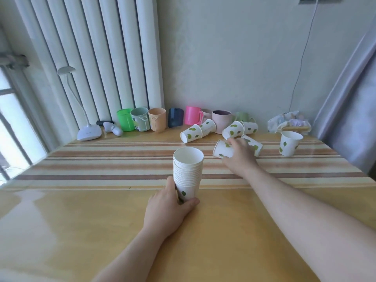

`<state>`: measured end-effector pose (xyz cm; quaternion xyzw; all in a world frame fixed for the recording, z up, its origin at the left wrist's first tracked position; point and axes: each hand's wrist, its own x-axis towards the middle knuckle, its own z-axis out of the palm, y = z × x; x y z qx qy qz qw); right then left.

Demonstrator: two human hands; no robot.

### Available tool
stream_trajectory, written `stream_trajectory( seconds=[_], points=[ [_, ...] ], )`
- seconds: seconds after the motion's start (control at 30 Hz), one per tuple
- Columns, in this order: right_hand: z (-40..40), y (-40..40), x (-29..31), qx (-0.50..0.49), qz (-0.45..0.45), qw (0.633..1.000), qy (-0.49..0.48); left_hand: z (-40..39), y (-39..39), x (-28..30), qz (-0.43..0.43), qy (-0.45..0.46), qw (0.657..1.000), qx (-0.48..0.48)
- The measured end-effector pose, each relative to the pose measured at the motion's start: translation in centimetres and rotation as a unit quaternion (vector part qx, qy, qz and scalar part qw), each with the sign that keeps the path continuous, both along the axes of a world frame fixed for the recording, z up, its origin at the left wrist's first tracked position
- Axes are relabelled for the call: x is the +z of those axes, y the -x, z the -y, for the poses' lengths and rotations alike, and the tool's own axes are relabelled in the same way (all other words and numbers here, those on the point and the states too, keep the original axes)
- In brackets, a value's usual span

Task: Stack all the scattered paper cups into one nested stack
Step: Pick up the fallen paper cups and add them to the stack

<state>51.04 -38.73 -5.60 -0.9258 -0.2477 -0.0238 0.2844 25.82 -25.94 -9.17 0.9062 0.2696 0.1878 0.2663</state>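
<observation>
The left hand (165, 208) is wrapped around the base of a nested stack of paper cups (188, 171), standing upright on the bench (81, 210) with roughly a dozen rims showing. The right hand (240, 156) reaches farther back, fingers curled over a paper cup lying on its side (222, 149), in contact with it. Another tipped cup (254, 145) lies partly hidden just behind that hand. Four more lie tipped in two pairs (198, 131) (240, 129) near the wall, and one upright cup (290, 143) stands well apart to the right. Eight coloured mugs (156, 122) line the wall.
</observation>
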Motion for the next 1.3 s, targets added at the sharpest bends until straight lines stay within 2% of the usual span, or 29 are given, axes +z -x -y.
stream_trajectory(
  seconds=[0.07,0.2,0.43,0.5,0.57,0.63,0.73,0.83,0.93,1.0,1.1,1.3],
  points=[
    [-0.5,-0.5,-1.4,-0.005,0.035,0.995,0.09,-0.1,0.0,-0.1,-0.004,-0.005,1.0,-0.003],
    [-0.9,-1.1,-2.8,-0.041,0.082,0.989,0.115,-0.1,-0.1,-0.2,-0.005,-0.001,1.0,-0.003],
    [-1.0,-2.3,-1.7,-0.108,-0.039,0.989,0.089,0.0,-0.1,-0.1,-0.008,-0.006,1.0,0.003],
    [-1.0,-1.4,-2.0,-0.1,-0.067,0.993,0.001,-0.1,-0.1,-0.2,-0.007,-0.005,1.0,0.003],
    [-0.7,0.5,-2.0,-0.086,-0.11,0.975,-0.17,-0.1,-0.1,-0.2,-0.005,-0.005,1.0,0.001],
    [-0.5,2.5,-1.5,-0.065,-0.152,0.942,-0.291,-0.1,-0.1,-0.1,-0.005,-0.002,1.0,0.001],
    [-0.6,4.9,0.1,-0.009,-0.193,0.888,-0.417,-0.1,-0.1,-0.1,-0.008,-0.003,1.0,-0.001],
    [-0.5,7.5,3.7,0.077,-0.229,0.836,-0.492,0.1,0.0,0.0,-0.012,-0.007,1.0,0.0],
    [-0.8,10.0,6.5,0.192,-0.258,0.829,-0.457,0.2,0.1,0.0,-0.012,-0.009,1.0,0.001],
    [-1.4,11.3,6.7,0.239,-0.253,0.851,-0.393,0.3,0.2,0.1,-0.009,-0.009,1.0,0.0],
    [-1.8,13.0,6.0,0.226,-0.232,0.886,-0.333,0.4,0.2,0.0,-0.005,-0.003,1.0,-0.001],
    [-1.4,13.3,4.2,0.206,-0.257,0.886,-0.327,0.4,0.3,0.0,-0.003,-0.009,1.0,-0.002]
  ],
)
